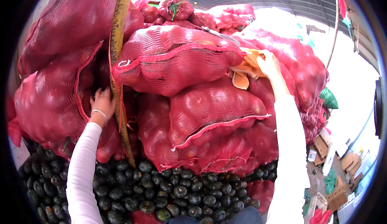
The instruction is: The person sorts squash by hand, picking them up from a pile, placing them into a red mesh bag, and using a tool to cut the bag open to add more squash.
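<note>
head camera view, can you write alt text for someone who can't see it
A person's right hand grasps an orange cloth beside stacked red mesh sacks, while the left hand is at the sacks near a mottled yellow pole. Dark green squashes lie heaped below.

Stacked red mesh sacks (219,111) look like glossy open-weave plastic. Near, small round dark-green squashes (180,191) show smooth, faintly shiny rinds. The tall mottled yellow-brown pole (117,42) at left looks woody; the crumpled orange cloth (249,64) and brown cardboard boxes (338,198), right, appear matt.
</note>
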Demonstrator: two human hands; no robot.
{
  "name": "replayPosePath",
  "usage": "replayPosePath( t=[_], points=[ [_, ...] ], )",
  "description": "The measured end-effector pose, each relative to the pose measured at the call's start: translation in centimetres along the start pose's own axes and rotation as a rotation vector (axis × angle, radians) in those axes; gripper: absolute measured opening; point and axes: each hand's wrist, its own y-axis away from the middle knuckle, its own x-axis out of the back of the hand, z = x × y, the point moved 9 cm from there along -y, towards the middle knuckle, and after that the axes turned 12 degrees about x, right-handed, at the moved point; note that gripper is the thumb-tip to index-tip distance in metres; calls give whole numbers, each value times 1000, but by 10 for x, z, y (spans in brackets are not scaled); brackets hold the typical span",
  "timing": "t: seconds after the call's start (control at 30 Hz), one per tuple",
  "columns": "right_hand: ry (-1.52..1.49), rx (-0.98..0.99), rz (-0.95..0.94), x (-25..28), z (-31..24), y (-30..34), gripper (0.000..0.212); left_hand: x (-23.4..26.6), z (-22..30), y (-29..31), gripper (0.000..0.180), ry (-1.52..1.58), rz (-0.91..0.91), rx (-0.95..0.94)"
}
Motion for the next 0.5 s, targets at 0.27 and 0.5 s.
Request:
replayPosePath(
  t=[0.27, 0.5],
  points=[
    [-43, 61, -338, -117, -97, -71, 41, -38, 10, 36, 88, -376, 125, -89],
    [-9, 288, -376, -109, -83, -23, 45, -54, 44, 25, 94, -598, 381, -121]
  ],
)
